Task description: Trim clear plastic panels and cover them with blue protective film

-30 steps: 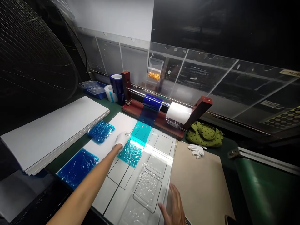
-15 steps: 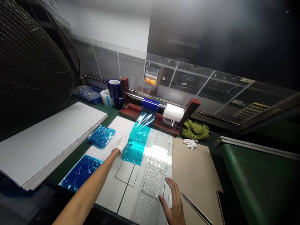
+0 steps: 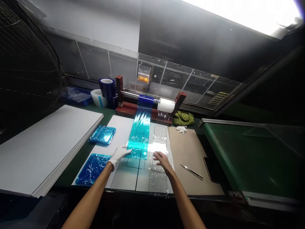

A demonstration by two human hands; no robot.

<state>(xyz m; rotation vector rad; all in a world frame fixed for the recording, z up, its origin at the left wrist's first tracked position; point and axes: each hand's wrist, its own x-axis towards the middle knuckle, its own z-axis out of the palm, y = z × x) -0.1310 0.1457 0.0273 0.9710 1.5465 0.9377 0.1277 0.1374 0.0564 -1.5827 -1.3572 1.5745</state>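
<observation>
A strip of translucent blue film (image 3: 140, 133) runs down from a dark blue roll (image 3: 146, 100) onto a panel with black rounded outlines. My left hand (image 3: 118, 155), in a white glove, is at the strip's lower left edge. Its thumb lies over the film and the other fingertips are partly hidden at the edge, so it appears to pinch the strip. My right hand (image 3: 162, 160), bare, hovers right of the blue strip with fingers curved and apart, holding nothing. Below it lies clear film (image 3: 157, 179) with bright wrinkles.
The rolls hang on a red wooden stand (image 3: 128, 109), beside a white roll (image 3: 166, 105). At left are a thick stack of white sheets (image 3: 54, 143) and blue film pieces (image 3: 92, 168). Tweezers (image 3: 192, 171) and a phone (image 3: 211, 170) lie on brown board (image 3: 186, 149).
The view has tilted up and shifted right. My right hand has moved forward and left, from the clear film's lower part toward the blue strip. My left hand stays at the strip's edge, lower down.
</observation>
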